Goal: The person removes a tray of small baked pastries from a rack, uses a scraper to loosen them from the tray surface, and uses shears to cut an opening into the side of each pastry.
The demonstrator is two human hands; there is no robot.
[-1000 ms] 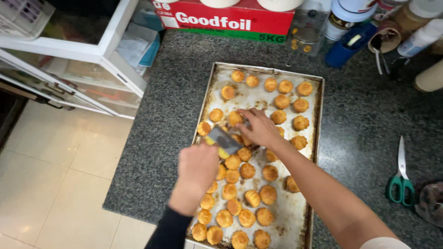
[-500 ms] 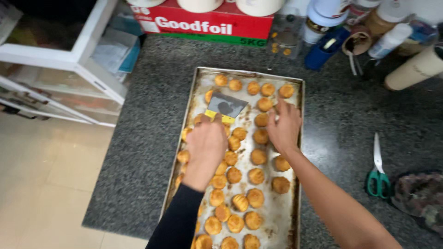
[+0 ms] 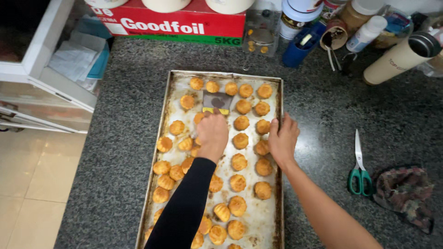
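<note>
From the head camera, a metal baking tray [image 3: 173, 99] lies on a dark speckled counter [image 3: 124, 129], covered in small golden pastry puffs [image 3: 240, 140]. The left hand [image 3: 212, 133], in a black sleeve, is closed around the handle of a flat metal scraper [image 3: 217, 100], whose blade lies on the tray floor near the far end, among the puffs. The right hand [image 3: 282, 140] rests on the tray's right rim, fingers curled over the edge — steadying it, apparently. The step in hand looks like loosening puffs from the tray with the blade. The next push calls for a low, flat angle so the blade slides under a puff rather than crushing it. Green-handled scissors [image 3: 359, 170] lie well apart, on the right.
</note>
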